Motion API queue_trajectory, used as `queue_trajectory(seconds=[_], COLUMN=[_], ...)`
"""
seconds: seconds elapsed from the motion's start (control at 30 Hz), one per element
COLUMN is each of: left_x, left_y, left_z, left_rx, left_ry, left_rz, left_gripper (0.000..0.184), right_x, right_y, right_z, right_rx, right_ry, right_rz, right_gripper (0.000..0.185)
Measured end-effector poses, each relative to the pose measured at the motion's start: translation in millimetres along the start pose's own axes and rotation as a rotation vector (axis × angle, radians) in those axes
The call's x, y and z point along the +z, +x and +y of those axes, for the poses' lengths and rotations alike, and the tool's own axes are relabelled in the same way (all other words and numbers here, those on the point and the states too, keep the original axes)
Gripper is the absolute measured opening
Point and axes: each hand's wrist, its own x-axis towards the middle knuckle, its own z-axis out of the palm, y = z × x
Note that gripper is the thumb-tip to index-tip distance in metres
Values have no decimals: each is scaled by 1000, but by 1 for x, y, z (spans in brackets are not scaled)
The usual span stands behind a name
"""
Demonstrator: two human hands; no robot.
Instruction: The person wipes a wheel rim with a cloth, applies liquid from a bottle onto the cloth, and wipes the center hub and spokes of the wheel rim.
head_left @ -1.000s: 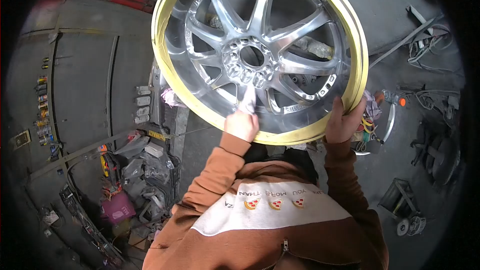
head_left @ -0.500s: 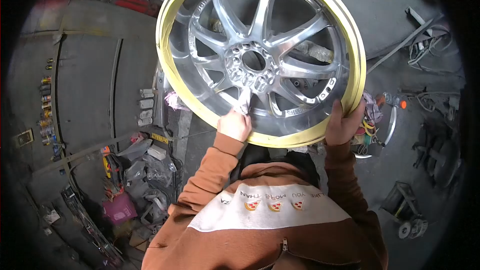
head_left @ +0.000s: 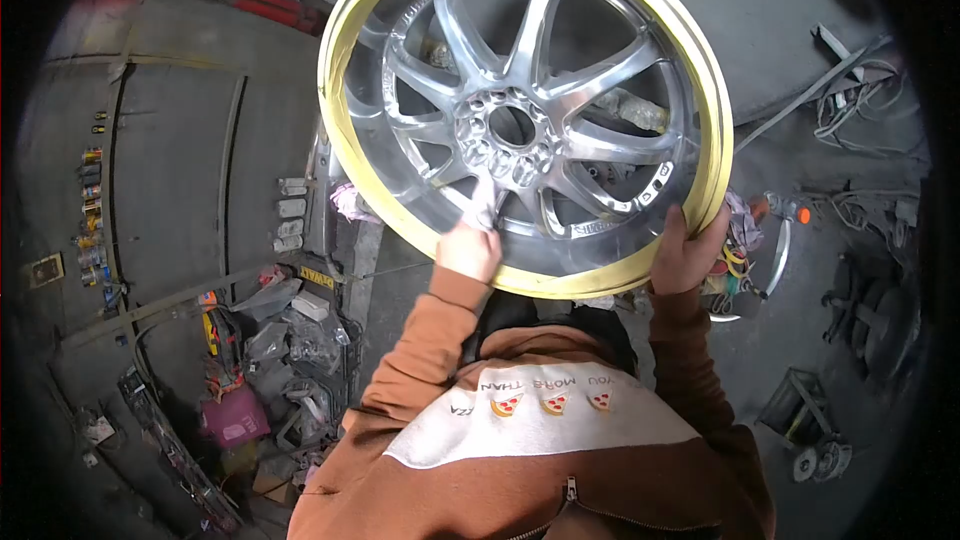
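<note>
A bare metal wheel rim (head_left: 540, 30) with shiny spokes and a yellow outer lip fills the top middle of the head view, tilted with its face towards me. My left hand (head_left: 468, 252) reaches over the lower lip, its fingers closed at a bottom spoke; the fingertips are partly hidden. On the lower right, my right hand (head_left: 690, 252) grips the yellow lip, thumb on the inner face and the other fingers out of sight behind.
Left on the floor lie plastic bags (head_left: 310, 340), tools and a pink box (head_left: 236, 414). A row of cans (head_left: 92, 205) lines the far left. Cables (head_left: 860, 100) and a small metal stand (head_left: 800, 408) are at the right. Coloured tape rolls (head_left: 735, 265) sit beside my right hand.
The wheel rim has shifted very slightly to the right and down in view. Both hands keep the same hold.
</note>
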Motion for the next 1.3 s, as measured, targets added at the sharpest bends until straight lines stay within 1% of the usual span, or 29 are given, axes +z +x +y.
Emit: queue_trajectory(seconds=[0.03, 0.1, 0.13, 0.17, 0.23, 0.3, 0.33, 0.37, 0.43, 0.47, 0.5, 0.53, 0.6, 0.63, 0.67, 0.7, 0.77, 0.83, 0.87, 0.9, 0.97, 1.03, 1.07, 1.1, 1.13, 1.23, 1.3], left_x=[1, -18, -6, -5, -2, -9, -15, -13, 3, 3, -6, -2, -6, -4, 0, 2, -1, -5, -6, -7, -7, -6, -12, -12, -11, -10, -14], left_y=[7, 22, 17, 9, -1, 11, 18, 23, 8, 2, 0, 5, 19, 15, 6, 0, 5, 12, 11, 7, 4, 11, 15, 13, 13, 16, 21], left_z=[-8, -10, -15, -8, -2, -9, -11, -19, -21, -14, 0, -12, -29, -26, -20, -15, -15, -27, -24, -17, -7, -17, -18, -17, -14, -10, -10], left_rx=[-9, -112, 2, -49, 7, -20, -84, -108, -19, 15, -48, -44, -161, -162, -86, -9, 3, -81, -79, -31, 17, -83, -97, -102, -94, -55, -110], left_ry=[-8, 161, 68, 82, 92, -57, 43, 113, 108, 108, 138, 133, 139, 139, 95, 52, 62, 135, 154, 53, 10, 44, 54, 54, 0, -74, -116], left_rz=[68, -94, 63, -45, -84, 53, -52, -84, -15, -1, -74, -40, -114, -103, 4, 105, 97, 26, 6, 81, 157, 88, 31, 32, 62, 107, 119], left_gripper=[64, 62, 60, 62, 63, 63, 63, 61, 57, 56, 54, 53, 34, 34, 25, 19, 20, 20, 21, 21, 21, 20, 27, 27, 22, 23, 23], right_x=[-2, -2, -1, -1, 0, -2, -4, -3, 2, 2, 0, -2, -3, -1, 0, 1, 1, -3, -2, 0, 1, -2, -2, -1, 0, -2, -1], right_y=[-1, -1, -1, -1, 0, -2, -4, -4, 0, 0, 0, -1, -1, 0, 0, -1, 1, -4, -2, 1, 1, -1, -1, -1, 0, 0, 0], right_z=[1, 0, 1, 4, 7, 9, 7, 1, -2, 2, 5, 6, 4, 2, -1, -2, -1, -2, -4, -5, -2, -1, -2, -4, -2, 3, -1], right_rx=[3, -24, -30, -20, -7, -45, -41, -12, 9, -42, -89, -87, -44, -52, -19, 20, 2, -12, 11, 31, 0, -25, 8, 38, 33, 13, 14], right_ry=[-9, -13, -7, 1, 2, -51, -55, -3, 61, 18, -31, -40, -128, -121, -87, -57, -81, -112, -96, -76, -81, -101, -102, -99, -94, -144, -106], right_rz=[-6, -26, -28, -24, -15, -17, -25, -23, -13, -10, -9, -10, -36, -37, -7, 21, 20, -2, -2, 4, 13, 6, 4, 6, 7, -3, 3], right_gripper=[39, 37, 37, 37, 36, 36, 36, 36, 36, 34, 33, 33, 33, 33, 34, 36, 36, 36, 35, 35, 35, 35, 36, 36, 36, 38, 37])
